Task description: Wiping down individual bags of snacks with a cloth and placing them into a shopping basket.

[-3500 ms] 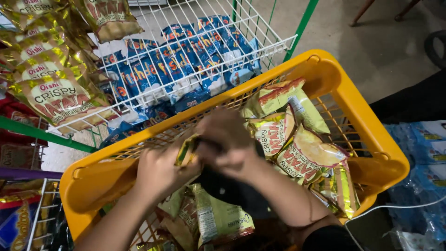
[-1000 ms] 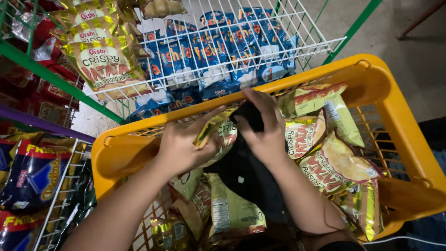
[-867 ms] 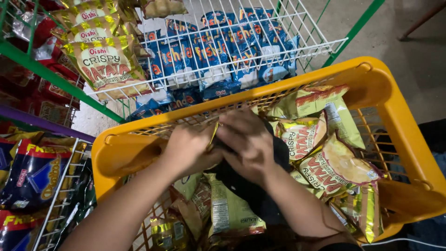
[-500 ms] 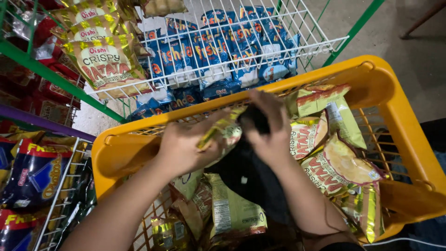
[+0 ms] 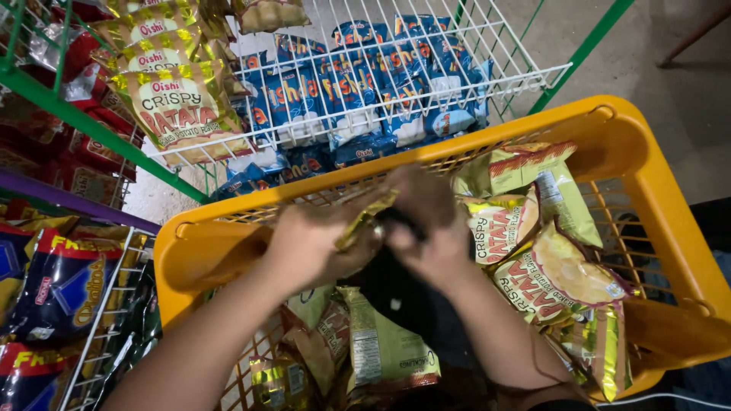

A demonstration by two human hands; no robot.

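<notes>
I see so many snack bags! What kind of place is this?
Probably a small shop or snack stockroom: wire racks hold blue chip bags, and both hands work over a yellow basket of gold bags.

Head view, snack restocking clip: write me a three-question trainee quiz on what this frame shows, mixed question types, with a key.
1. True or false: both hands meet over the yellow basket.
2. Multiple choice: what does the left hand grip? A) a blue packet B) a gold snack packet C) a red packet
3. Short answer: what fills the white wire rack behind the basket?

Key
1. True; the right hand touches the left above a black cloth.
2. B
3. Blue snack packets.
</notes>
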